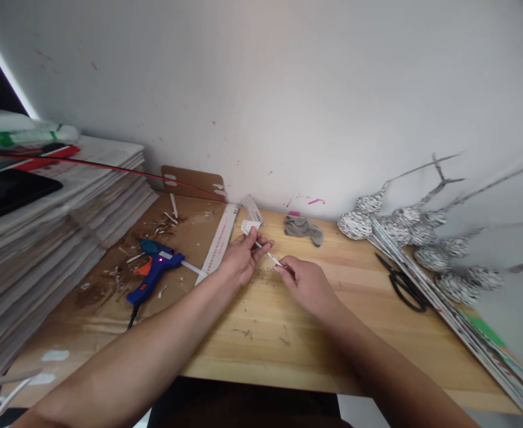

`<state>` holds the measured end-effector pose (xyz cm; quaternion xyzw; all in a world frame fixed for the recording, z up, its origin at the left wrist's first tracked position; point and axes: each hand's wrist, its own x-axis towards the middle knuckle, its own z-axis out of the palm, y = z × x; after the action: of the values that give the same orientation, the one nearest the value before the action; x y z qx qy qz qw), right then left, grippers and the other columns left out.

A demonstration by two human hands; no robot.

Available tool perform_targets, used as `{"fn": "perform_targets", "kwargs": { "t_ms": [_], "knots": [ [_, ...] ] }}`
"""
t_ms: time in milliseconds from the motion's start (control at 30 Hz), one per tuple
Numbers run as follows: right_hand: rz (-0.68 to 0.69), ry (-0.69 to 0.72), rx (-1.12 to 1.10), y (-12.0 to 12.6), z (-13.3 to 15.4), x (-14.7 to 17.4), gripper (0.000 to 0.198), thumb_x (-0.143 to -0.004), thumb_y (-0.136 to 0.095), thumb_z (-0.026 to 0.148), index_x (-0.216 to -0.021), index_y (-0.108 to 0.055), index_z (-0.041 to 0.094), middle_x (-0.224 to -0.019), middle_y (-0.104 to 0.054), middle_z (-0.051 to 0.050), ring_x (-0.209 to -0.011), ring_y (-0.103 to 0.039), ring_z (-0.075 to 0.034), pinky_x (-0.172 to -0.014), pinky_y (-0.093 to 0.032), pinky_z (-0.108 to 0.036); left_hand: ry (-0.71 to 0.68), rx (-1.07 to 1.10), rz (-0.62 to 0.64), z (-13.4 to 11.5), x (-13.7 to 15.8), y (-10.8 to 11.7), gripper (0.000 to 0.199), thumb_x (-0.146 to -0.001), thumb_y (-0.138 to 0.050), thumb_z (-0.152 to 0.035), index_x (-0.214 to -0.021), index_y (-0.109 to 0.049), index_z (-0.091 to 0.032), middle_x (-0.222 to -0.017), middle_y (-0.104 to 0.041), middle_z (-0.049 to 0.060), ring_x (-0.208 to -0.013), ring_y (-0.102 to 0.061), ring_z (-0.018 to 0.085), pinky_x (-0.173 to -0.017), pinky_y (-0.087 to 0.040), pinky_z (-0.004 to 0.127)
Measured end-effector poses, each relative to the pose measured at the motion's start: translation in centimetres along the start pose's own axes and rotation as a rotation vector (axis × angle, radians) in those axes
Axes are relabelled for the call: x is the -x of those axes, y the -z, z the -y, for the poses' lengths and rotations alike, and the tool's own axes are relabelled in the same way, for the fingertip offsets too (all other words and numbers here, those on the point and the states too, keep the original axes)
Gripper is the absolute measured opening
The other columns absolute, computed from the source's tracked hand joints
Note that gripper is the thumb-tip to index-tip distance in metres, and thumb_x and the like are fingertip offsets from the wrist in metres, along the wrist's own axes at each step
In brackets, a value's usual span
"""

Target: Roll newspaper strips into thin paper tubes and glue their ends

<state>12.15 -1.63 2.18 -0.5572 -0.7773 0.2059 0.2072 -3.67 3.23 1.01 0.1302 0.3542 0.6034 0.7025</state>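
Over the wooden table, a thin rolled paper tube (270, 257) slants between my two hands. Its far end widens into a loose white paper flap (249, 225) at my left fingertips. My left hand (243, 257) is closed with thumb and fingers around that end. The near end is pinched between the thumb and fingers of my right hand (305, 282). Just beyond my left hand lie a flat printed paper strip (221, 238) and a short paper piece with print (252, 208). A crumpled grey cloth (303, 229) rests near the wall.
At left, a blue glue gun (154, 273) with its red light lit lies on stained cardboard (194, 238), beside a tall newspaper stack (110, 196). Black scissors (406, 285), a bundle of paper tubes (449, 315) and several woven paper balls on twigs (355, 225) are at right.
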Motion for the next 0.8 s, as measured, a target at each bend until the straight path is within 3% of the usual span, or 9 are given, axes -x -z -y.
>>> {"fn": "perform_targets", "kwargs": {
  "t_ms": [67,200,267,400,467,600,667,800],
  "knots": [
    [0.043,-0.033,-0.101,-0.1,-0.1,-0.1,0.030,-0.092,-0.043,0.040,-0.080,-0.060,0.019,-0.065,-0.059,-0.002,-0.058,-0.051,-0.013,-0.059,-0.034,-0.026,0.007,0.012,0.000,-0.1,0.0,0.0,0.020,-0.090,-0.054,-0.021,-0.072,-0.058,-0.011,-0.064,-0.060,0.003,-0.066,-0.067,0.012,-0.068,-0.059,0.022],
    [0.348,-0.295,-0.626,0.2,-0.7,-0.5,0.040,-0.092,-0.036,0.050,-0.088,-0.059,0.017,-0.056,-0.047,0.004,-0.042,-0.042,-0.009,-0.046,-0.033,-0.023,0.038,0.037,-0.009,-0.1,0.0,0.0,0.023,-0.091,-0.051,-0.019,-0.073,-0.059,-0.009,-0.065,-0.061,0.005,-0.065,-0.067,0.012,-0.065,-0.059,0.021],
    [0.418,-0.343,-0.704,0.4,-0.8,-0.7,0.043,-0.091,-0.036,0.054,-0.092,-0.058,0.017,-0.057,-0.046,0.004,-0.041,-0.043,-0.009,-0.044,-0.032,-0.023,0.048,0.037,0.001,-0.1,0.0,0.1,0.023,-0.091,-0.051,-0.019,-0.072,-0.059,-0.009,-0.065,-0.062,0.005,-0.065,-0.068,0.012,-0.066,-0.059,0.021],
    [0.179,-0.118,-0.370,0.1,-0.3,-1.1,0.029,-0.089,-0.047,0.044,-0.082,-0.060,0.018,-0.067,-0.055,0.000,-0.055,-0.051,-0.011,-0.053,-0.037,-0.024,0.055,0.018,0.026,0.0,-0.1,0.2,0.023,-0.092,-0.050,-0.019,-0.073,-0.059,-0.009,-0.065,-0.062,0.005,-0.067,-0.069,0.014,-0.066,-0.059,0.022],
    [0.131,-0.070,-0.313,-0.1,-0.1,-1.3,0.029,-0.090,-0.045,0.041,-0.078,-0.059,0.018,-0.065,-0.055,0.000,-0.055,-0.049,-0.011,-0.055,-0.038,-0.024,0.056,0.017,0.027,0.0,-0.1,0.2,0.023,-0.092,-0.050,-0.019,-0.074,-0.059,-0.009,-0.065,-0.062,0.005,-0.068,-0.069,0.015,-0.067,-0.059,0.022],
    [0.394,-0.253,-0.559,0.2,-0.3,-1.5,0.038,-0.094,-0.033,0.047,-0.079,-0.054,0.019,-0.052,-0.044,0.005,-0.041,-0.040,-0.010,-0.045,-0.035,-0.024,0.087,0.006,0.017,0.0,0.0,0.1,0.021,-0.091,-0.051,-0.018,-0.075,-0.058,-0.008,-0.066,-0.063,0.006,-0.070,-0.070,0.016,-0.067,-0.059,0.022],
    [0.405,-0.235,-0.508,0.5,-0.3,-1.5,0.036,-0.092,-0.037,0.047,-0.077,-0.052,0.019,-0.054,-0.046,0.004,-0.043,-0.042,-0.010,-0.047,-0.035,-0.024,0.094,0.000,0.016,0.0,0.1,0.0,0.020,-0.091,-0.050,-0.017,-0.075,-0.058,-0.008,-0.067,-0.064,0.006,-0.070,-0.070,0.016,-0.067,-0.059,0.022],
    [0.102,0.010,-0.122,0.4,-0.2,-1.4,0.026,-0.090,-0.046,0.037,-0.073,-0.055,0.019,-0.066,-0.057,0.000,-0.061,-0.051,-0.013,-0.059,-0.037,-0.026,0.080,-0.010,0.019,0.0,0.1,0.0,0.019,-0.092,-0.050,-0.018,-0.077,-0.058,-0.009,-0.069,-0.066,0.007,-0.070,-0.070,0.016,-0.067,-0.059,0.023]
  ]
}}
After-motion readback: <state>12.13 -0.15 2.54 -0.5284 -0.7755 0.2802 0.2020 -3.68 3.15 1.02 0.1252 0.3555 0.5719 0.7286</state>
